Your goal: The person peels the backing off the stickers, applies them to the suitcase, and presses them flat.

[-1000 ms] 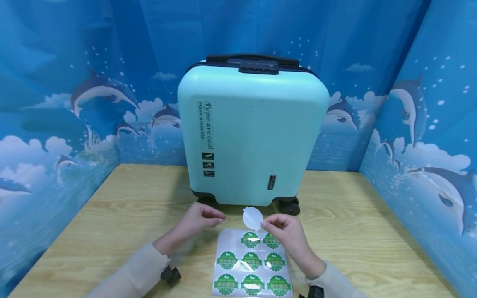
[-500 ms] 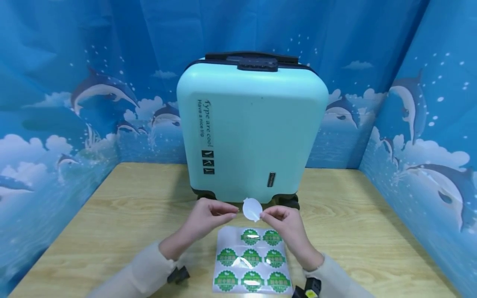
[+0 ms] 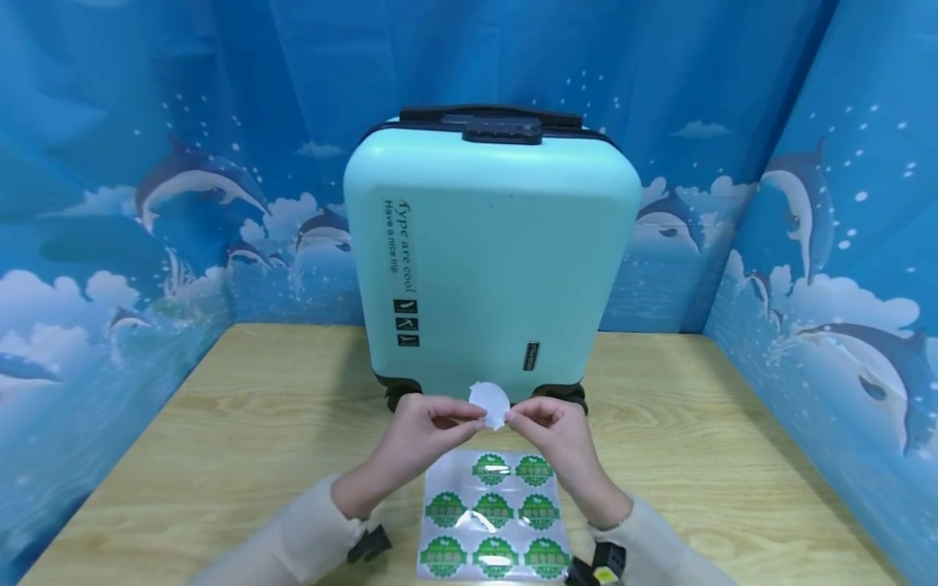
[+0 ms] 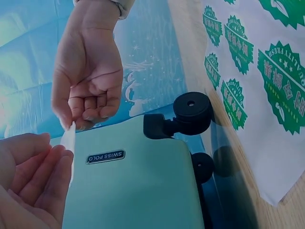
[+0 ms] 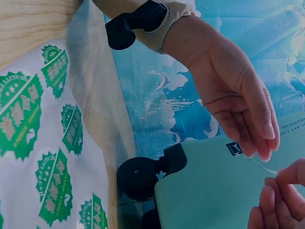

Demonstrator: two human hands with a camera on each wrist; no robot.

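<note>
One thin round sticker (image 3: 490, 398), likely light, floppy, tacky: best held by edges. Right hand (image 3: 563, 446) pinches rim; left hand (image 3: 427, 433) at opposite edge, cannot tell whether gripping.

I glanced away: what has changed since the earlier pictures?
The left hand moved right to the edge of the white sticker; whether it grips is unclear. The right hand, still pinching the sticker, moved slightly up in the head view. Suitcase and sticker sheet stayed put.
</note>
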